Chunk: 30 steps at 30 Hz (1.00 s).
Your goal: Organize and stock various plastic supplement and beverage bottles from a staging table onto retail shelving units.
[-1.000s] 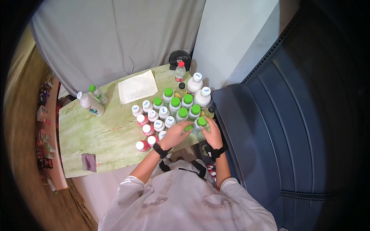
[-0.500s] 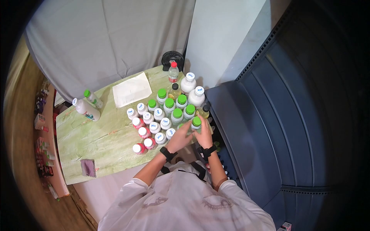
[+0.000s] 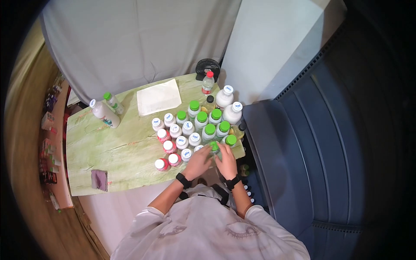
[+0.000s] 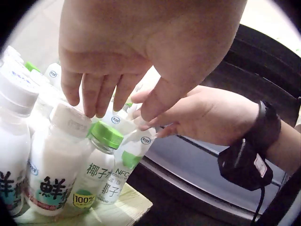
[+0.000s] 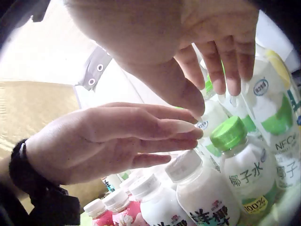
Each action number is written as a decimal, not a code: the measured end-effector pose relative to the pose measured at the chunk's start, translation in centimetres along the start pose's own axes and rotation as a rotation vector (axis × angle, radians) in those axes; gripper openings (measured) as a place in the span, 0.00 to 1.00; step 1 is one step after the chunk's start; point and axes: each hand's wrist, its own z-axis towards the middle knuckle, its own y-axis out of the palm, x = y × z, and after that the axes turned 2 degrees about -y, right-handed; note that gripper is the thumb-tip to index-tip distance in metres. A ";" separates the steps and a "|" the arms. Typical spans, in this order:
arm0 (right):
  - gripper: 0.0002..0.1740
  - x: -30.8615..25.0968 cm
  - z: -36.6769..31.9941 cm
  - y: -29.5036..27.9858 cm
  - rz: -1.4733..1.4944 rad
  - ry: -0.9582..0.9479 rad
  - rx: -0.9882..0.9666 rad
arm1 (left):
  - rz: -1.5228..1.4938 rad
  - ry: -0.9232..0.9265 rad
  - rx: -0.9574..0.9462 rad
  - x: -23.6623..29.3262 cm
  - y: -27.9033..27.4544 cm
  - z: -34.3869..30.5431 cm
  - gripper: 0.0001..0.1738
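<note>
Both hands hover close together over the front edge of a group of bottles on the table. Straight, slightly spread fingers show on my left hand point(image 3: 199, 162), beside a green-capped coconut water bottle point(image 4: 107, 136) and a white-capped bottle point(image 4: 59, 155). On the other side of that green cap, my right hand point(image 3: 226, 164) has its fingers extended and thumb apart. In the right wrist view the coconut water bottle point(image 5: 244, 165) stands upright below the fingertips, with gaps around its cap. Another green-capped bottle point(image 3: 230, 140) stands just right of it. Neither hand grips anything.
Pink bottles point(image 3: 162, 164) stand along the left of the group, two large white bottles point(image 3: 232, 113) at the back right. A paper sheet point(image 3: 159, 97), a small black fan point(image 3: 207, 69) and a folded cloth point(image 3: 99, 180) lie about the table point(image 3: 125, 151). Dark shelving point(image 3: 281, 151) stands right.
My right hand has come off the rightmost front green-capped bottle and moved left and toward the body. Both hands have drawn nearer the table's front edge. The head view has shifted slightly.
</note>
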 end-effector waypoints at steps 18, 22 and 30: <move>0.32 1.4 2.2 4.4 -0.252 -0.054 -0.199 | -0.010 -0.166 0.006 -1.1 -3.3 -4.3 0.32; 0.30 -0.3 2.3 4.0 -0.263 -0.104 -0.155 | 0.029 -0.160 0.074 -1.6 -3.9 -4.9 0.30; 0.27 -3.4 3.5 6.3 -0.105 -0.252 -0.285 | 0.022 -0.205 0.171 -2.6 -5.3 -6.7 0.28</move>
